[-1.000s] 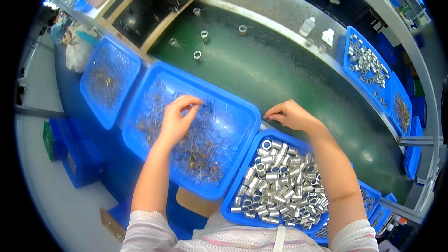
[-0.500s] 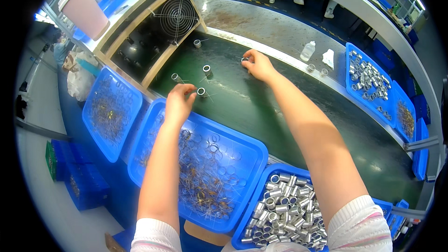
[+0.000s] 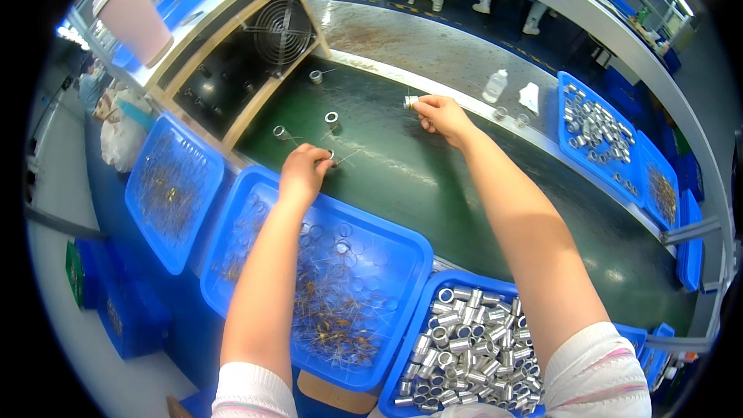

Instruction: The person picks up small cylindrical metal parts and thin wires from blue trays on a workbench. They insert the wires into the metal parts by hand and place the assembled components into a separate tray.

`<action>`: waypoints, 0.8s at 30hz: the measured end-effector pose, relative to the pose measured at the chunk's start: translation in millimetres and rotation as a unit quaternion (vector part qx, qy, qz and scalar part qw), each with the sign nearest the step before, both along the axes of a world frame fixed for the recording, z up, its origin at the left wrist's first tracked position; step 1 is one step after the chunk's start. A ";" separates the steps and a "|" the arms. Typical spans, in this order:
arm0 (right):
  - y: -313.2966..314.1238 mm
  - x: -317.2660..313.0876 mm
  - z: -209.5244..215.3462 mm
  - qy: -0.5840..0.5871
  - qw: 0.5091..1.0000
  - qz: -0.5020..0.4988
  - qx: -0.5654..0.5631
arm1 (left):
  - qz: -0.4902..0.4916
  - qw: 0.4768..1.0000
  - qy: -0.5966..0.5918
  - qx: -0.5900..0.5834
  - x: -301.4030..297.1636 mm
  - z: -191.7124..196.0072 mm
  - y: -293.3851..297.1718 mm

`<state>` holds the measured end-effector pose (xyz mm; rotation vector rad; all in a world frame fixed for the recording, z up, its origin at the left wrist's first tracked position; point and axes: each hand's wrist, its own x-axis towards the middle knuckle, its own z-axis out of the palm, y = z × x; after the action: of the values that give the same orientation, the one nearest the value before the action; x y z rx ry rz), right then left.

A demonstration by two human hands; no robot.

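My right hand (image 3: 444, 118) is over the far side of the green belt (image 3: 387, 186), pinching a short silver metal sleeve (image 3: 410, 101) between thumb and fingertips. At the near side of the belt, my left hand (image 3: 303, 173) closes its fingers on another metal sleeve (image 3: 331, 155), which they partly cover. Thin wires stick out beside that one. More sleeves with fine wires stand on the belt: one (image 3: 332, 118) just beyond my left hand, one (image 3: 279, 131) to its left and one (image 3: 316, 77) farther back by the wooden-framed box.
Below my left forearm lies a blue tray (image 3: 422, 251) of wire rings; a blue tray (image 3: 414, 317) of metal sleeves adjoins it. The wooden-framed box (image 3: 240, 120) with a fan grille stands far left, a pink cup (image 3: 135, 19) on top. A small bottle (image 3: 495, 86) stands beyond the belt.
My left fingers have moved onto the near sleeve and now partly hide it. My right hand has turned, showing more of its sleeve. The whole view has shifted slightly.
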<state>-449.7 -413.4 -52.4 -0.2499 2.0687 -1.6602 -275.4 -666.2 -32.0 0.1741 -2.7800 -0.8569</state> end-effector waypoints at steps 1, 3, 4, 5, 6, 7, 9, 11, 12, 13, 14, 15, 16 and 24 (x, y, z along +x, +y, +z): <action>18.9 11.2 4.6 -0.097 0.987 -0.006 -0.128 | -0.017 0.999 0.030 0.030 5.1 2.1 5.7; 55.3 32.6 16.1 -0.184 0.946 -0.020 -0.265 | -0.037 0.993 0.055 0.102 14.0 5.0 13.9; 74.5 46.3 23.8 -0.223 0.916 -0.029 -0.332 | -0.034 0.987 0.038 0.152 17.5 9.6 22.7; 91.0 61.6 30.1 -0.248 0.905 -0.069 -0.340 | -0.041 0.984 0.034 0.170 20.6 14.2 33.2; 112.7 75.4 38.4 -0.253 0.895 -0.081 -0.358 | -0.053 0.981 0.033 0.186 22.1 23.8 47.2; 136.0 87.1 38.3 -0.264 0.882 -0.095 -0.379 | -0.069 0.980 0.030 0.186 20.2 29.0 62.0; 177.4 118.3 38.3 -0.268 0.872 -0.142 -0.385 | -0.102 0.975 0.033 0.197 22.8 35.3 89.6; 205.7 152.7 48.6 -0.233 0.896 -0.190 -0.326 | -0.131 0.972 0.025 0.193 30.0 40.9 113.8; 225.6 171.7 54.8 -0.212 0.911 -0.199 -0.292 | -0.146 0.972 0.016 0.183 29.7 39.7 126.3; 244.2 187.3 56.7 -0.188 0.924 -0.208 -0.259 | -0.158 0.965 0.013 0.209 30.4 39.3 136.5; 266.7 202.2 58.7 -0.165 0.936 -0.215 -0.225 | -0.185 0.953 0.023 0.239 29.0 39.3 152.6; 288.6 215.3 61.5 -0.136 0.945 -0.248 -0.165 | -0.202 0.956 0.014 0.214 25.7 44.4 171.4; 310.9 227.9 62.1 -0.109 0.949 -0.277 -0.106 | -0.215 0.959 0.006 0.185 23.9 49.0 189.7; 425.5 211.2 54.7 0.130 0.889 -0.374 0.231 | -0.311 0.927 0.029 0.208 12.0 46.9 298.0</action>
<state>-238.6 12.1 2.2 0.5915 2.9243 -1.4734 -263.5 -368.2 15.0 -0.6920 -2.5676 -1.5579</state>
